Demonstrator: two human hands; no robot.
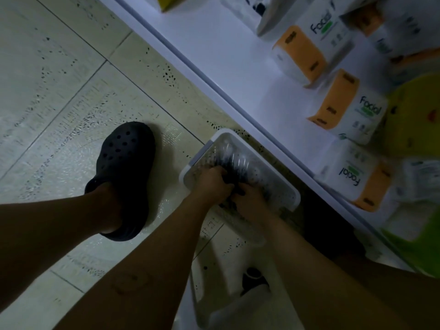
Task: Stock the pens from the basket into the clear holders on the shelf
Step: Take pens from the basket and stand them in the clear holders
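Down on the pale tiled floor (59, 79), a dark perforated clog (126, 167) stands just left of a white basket (216, 136), which lies along the foot of a white shelf (214, 55). Orange-and-white tissue packs (352, 108) marked "Facial" sit on that shelf. Both forearms reach over the basket's near end and hide it.

The pens (232, 163) lie in the basket as a dark bundle. Their long axis seems to run along the basket, tips toward its far end, though blur makes this uncertain.

The left hand (210, 184) and right hand (250, 198) meet over the bundle, side by side, fingers of each curled around the pens. A second white bin (209, 315) sits nearer the person, with something dark inside that cannot be made out.
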